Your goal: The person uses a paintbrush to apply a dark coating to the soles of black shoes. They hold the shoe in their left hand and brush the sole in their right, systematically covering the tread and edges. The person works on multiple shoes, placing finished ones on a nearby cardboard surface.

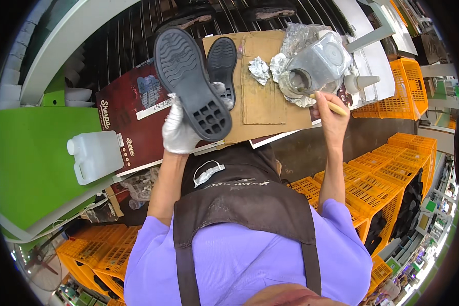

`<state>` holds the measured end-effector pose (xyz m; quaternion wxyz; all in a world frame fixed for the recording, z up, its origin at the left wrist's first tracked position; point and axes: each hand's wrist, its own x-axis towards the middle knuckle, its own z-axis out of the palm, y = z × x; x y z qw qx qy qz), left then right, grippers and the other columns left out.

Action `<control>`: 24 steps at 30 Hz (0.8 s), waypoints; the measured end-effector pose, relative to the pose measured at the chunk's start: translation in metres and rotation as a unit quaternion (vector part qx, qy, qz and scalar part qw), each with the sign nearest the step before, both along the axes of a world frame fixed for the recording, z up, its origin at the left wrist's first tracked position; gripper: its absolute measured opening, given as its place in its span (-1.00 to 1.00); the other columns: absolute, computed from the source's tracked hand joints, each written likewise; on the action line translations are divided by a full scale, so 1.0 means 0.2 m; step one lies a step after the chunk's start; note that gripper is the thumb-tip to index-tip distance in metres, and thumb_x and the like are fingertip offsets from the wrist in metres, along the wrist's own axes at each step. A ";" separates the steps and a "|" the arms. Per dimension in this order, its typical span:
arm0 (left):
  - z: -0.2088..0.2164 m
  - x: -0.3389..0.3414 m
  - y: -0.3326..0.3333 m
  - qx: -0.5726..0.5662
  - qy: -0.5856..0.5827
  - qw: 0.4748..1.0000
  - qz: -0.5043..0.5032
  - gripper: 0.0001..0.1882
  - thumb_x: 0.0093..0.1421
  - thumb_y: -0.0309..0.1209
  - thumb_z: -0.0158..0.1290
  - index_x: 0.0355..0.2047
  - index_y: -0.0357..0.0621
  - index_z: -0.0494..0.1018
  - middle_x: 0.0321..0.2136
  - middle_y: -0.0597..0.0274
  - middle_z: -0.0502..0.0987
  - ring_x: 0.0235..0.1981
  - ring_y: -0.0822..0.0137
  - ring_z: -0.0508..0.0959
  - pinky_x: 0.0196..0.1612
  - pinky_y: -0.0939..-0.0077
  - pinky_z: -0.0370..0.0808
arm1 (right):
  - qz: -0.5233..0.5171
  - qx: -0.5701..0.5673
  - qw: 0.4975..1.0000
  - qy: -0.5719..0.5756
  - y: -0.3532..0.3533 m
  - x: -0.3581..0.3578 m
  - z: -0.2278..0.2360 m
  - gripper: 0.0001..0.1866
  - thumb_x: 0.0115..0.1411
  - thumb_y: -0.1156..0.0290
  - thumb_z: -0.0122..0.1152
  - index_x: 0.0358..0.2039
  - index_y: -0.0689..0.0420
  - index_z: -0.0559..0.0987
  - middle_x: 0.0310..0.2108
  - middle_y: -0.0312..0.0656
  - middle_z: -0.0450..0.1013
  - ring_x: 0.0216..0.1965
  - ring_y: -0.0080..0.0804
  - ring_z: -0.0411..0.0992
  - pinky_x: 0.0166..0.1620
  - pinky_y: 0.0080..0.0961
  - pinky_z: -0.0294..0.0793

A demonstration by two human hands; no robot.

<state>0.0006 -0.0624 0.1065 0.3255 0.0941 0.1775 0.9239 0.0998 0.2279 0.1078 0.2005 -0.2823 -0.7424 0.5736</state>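
My left hand [179, 127], in a white glove, is closed around a large black shoe sole [193, 81], its ridged tread side up. White fingertips show past the sole's right edge. A second black sole [222, 61] is partly behind it, over the cardboard; I cannot tell whether my fingers hold it too. My bare right hand [330, 109] grips a brush [337, 108] by its light wooden handle. The brush's far end is at the mouth of a clear plastic bottle [324, 61] lying on its side; its bristles are hidden.
Crumpled white wads [260, 70] lie on the cardboard sheet [262, 107] beside the bottle. A white nozzle [361, 82] sits right of it. A white jug [94, 155] stands on the left, by the green surface [41, 163]. Shoes rest on rails behind; orange crates [377, 173] are stacked at right.
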 end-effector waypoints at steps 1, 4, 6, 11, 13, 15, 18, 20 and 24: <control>0.00 0.01 0.02 -0.019 -0.001 1.000 -0.001 -0.25 0.10 -0.09 0.06 0.17 -0.23 0.05 0.01 -0.12 0.31 0.00 -0.04 0.38 0.11 0.10 0.28 | 0.000 0.002 1.000 0.011 -0.01 0.00 0.01 -0.83 0.09 0.37 0.24 -0.40 0.23 0.57 -0.62 -0.35 0.42 -0.64 -0.74 0.32 -0.61 -0.80 0.25; -0.05 0.01 0.06 -0.093 0.067 0.993 0.025 -0.14 -0.07 -0.11 0.22 0.15 -0.20 0.09 -0.03 0.00 0.35 0.00 0.09 0.39 0.10 0.16 0.31 | 0.001 0.008 0.999 0.036 -0.02 -0.01 0.00 -0.84 0.09 0.41 0.22 -0.39 0.25 0.56 -0.62 -0.34 0.42 -0.63 -0.73 0.32 -0.59 -0.80 0.26; -0.05 0.00 0.14 -0.139 0.132 0.978 0.083 -0.19 -0.05 -0.04 0.17 0.13 -0.18 0.14 -0.02 0.05 0.35 0.00 0.11 0.38 0.07 0.12 0.33 | 0.020 0.012 0.999 0.042 0.00 0.02 -0.08 -0.85 0.10 0.43 0.22 -0.38 0.27 0.56 -0.62 -0.34 0.41 -0.63 -0.72 0.32 -0.58 -0.80 0.27; -0.02 -0.02 0.16 -0.191 0.176 0.962 0.081 -0.24 -0.10 -0.55 0.23 0.12 -0.17 0.12 0.01 0.09 0.33 0.04 0.26 0.36 0.09 0.33 0.33 | 0.015 0.048 0.998 0.040 -0.01 0.08 -0.02 -0.88 0.11 0.48 0.18 -0.39 0.29 0.55 -0.62 -0.32 0.41 -0.62 -0.70 0.31 -0.54 -0.79 0.27; 0.00 -0.02 0.18 -0.244 0.214 0.940 0.105 -0.25 -0.08 -0.58 0.21 0.12 -0.16 0.11 0.02 0.08 0.32 0.02 0.28 0.38 0.07 0.37 0.35 | 0.012 0.051 0.997 0.062 -0.02 0.11 0.02 -0.88 0.13 0.50 0.15 -0.38 0.30 0.55 -0.60 -0.28 0.43 -0.62 -0.69 0.32 -0.52 -0.79 0.29; -0.01 -0.04 0.20 -0.309 0.287 0.896 0.138 -0.23 -0.08 -0.56 0.22 0.13 -0.17 0.09 0.03 0.08 0.31 -0.01 0.30 0.39 0.05 0.42 0.37 | -0.009 0.060 0.994 0.093 -0.05 0.14 0.04 -0.88 0.13 0.52 0.13 -0.36 0.31 0.55 -0.59 -0.26 0.44 -0.61 -0.68 0.32 -0.52 -0.78 0.30; -0.07 -0.02 0.20 -0.318 0.288 0.903 0.006 -0.59 0.21 -0.40 -0.03 0.06 -0.20 0.25 -0.02 0.20 0.37 -0.05 0.41 0.40 -0.01 0.54 0.40 | 0.034 0.124 0.973 0.189 -0.11 0.14 0.09 -0.86 0.11 0.56 0.10 -0.31 0.34 0.53 -0.57 -0.16 0.46 -0.59 -0.60 0.36 -0.50 -0.73 0.36; -0.11 0.01 0.22 -0.361 0.271 0.892 -0.010 -0.68 0.21 -0.36 -0.02 -0.04 -0.21 0.37 -0.11 0.25 0.45 -0.10 0.45 0.42 -0.05 0.56 0.40 | 0.082 0.144 0.955 0.246 -0.17 0.13 0.13 -0.83 0.09 0.56 0.14 -0.30 0.36 0.52 -0.56 -0.10 0.46 -0.58 -0.51 0.40 -0.50 -0.66 0.40; -0.07 0.03 0.26 -0.422 0.326 0.846 0.034 -0.67 0.19 -0.36 0.01 -0.05 -0.20 0.37 -0.12 0.24 0.44 -0.13 0.43 0.43 -0.08 0.52 0.40 | 0.150 0.218 0.911 0.315 -0.31 0.05 0.18 -0.75 0.05 0.38 0.26 -0.37 0.32 0.53 -0.58 -0.11 0.48 -0.57 -0.40 0.45 -0.47 -0.59 0.43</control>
